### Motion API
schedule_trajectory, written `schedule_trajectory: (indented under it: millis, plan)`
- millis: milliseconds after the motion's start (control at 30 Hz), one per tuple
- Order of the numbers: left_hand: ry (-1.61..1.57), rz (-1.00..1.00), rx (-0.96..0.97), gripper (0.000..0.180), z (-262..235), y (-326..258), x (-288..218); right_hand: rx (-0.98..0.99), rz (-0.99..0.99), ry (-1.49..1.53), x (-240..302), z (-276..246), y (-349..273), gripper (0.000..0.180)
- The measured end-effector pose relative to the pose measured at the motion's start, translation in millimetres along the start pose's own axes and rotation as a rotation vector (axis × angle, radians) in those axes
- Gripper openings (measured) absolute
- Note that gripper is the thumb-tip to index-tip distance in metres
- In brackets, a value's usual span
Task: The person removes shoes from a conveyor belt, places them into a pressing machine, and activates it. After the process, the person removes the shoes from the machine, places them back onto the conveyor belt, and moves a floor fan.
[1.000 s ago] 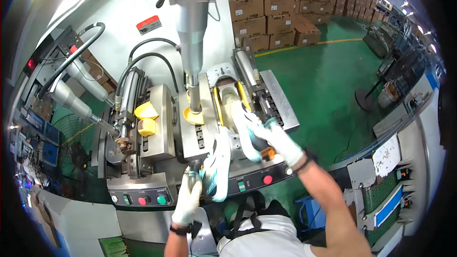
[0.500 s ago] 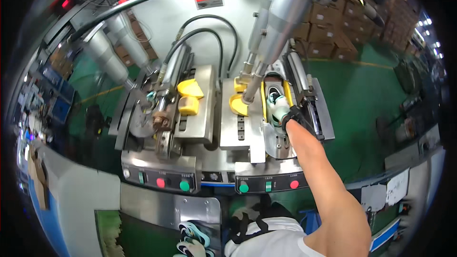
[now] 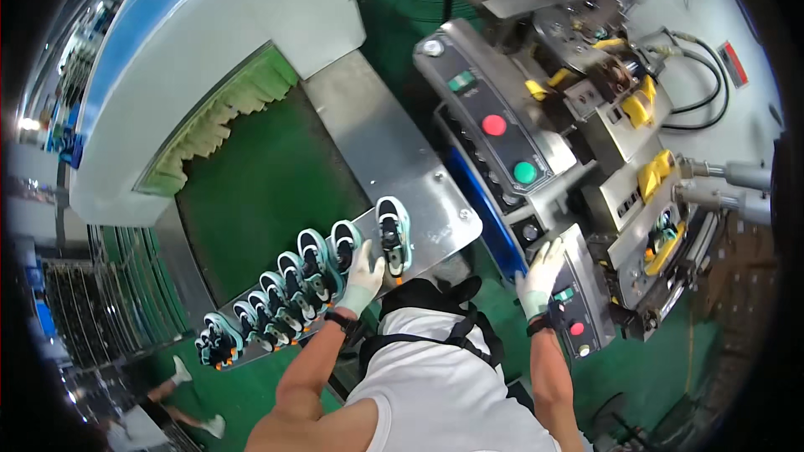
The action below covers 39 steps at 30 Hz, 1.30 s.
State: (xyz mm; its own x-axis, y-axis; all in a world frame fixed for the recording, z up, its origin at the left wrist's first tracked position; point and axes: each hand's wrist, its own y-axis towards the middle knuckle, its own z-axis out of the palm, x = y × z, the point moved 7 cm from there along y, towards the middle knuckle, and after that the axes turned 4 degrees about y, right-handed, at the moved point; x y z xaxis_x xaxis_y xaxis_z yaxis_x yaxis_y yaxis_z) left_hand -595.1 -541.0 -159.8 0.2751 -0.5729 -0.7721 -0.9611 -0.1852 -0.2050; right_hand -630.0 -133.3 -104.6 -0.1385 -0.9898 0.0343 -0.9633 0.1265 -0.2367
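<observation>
Left grip (image 3: 364, 272), gloved, lies flat-fingered against a teal-and-black shoe (image 3: 393, 236) at 12 o'clock on the steel counter (image 3: 394, 159). Right grip (image 3: 540, 278) rests spread on the machine's control panel (image 3: 578, 301). More shoes (image 3: 285, 289) line up toward 8 o'clock.

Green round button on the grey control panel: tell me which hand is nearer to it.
Right. The right hand rests on the panel's lower edge below the green round button; the left hand is farther away, at the row of shoes.
</observation>
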Motion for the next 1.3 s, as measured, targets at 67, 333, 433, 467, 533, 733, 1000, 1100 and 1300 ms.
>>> schedule_trajectory:
  millis: [67, 333, 433, 467, 533, 733, 1000, 1100, 1300]
  plan:
    - [0.136, 0.207, -0.208, 0.057, -45, -14, -6, -0.076, 0.098, -0.027, 6, 15, 5, 0.097]
    - [0.083, -0.171, -0.160, 0.078, -29, -6, 88, 0.269, -0.273, 0.798, 192, 92, -19, 0.093]
    - [-0.037, -0.022, -0.076, 0.073, -24, 20, 77, 0.197, -0.179, 0.964, 263, 145, -14, 0.074]
    - [-0.045, 0.017, -0.102, 0.071, -21, 26, 74, 0.040, -0.112, 1.046, 261, 178, -2, 0.066]
    - [-0.196, -0.031, -0.128, 0.074, -39, 20, 88, -0.010, 0.034, 0.998, 292, 169, -9, 0.053]
    - [-0.032, -0.198, -0.105, 0.081, -22, 2, 126, 0.285, 0.145, 1.402, 274, 157, -4, 0.047]
    - [-0.130, 0.056, 0.706, 0.054, 60, 10, -35, -0.015, 0.572, 1.825, 136, 72, -126, 0.026]
    - [-0.018, 0.218, 1.077, 0.047, 123, -33, -73, -0.304, 0.748, 1.885, 89, 51, -188, 0.025]
    - [-0.160, 0.570, 1.514, 0.052, 179, -219, -240, -0.988, 1.116, 1.669, 5, 43, -386, 0.039]
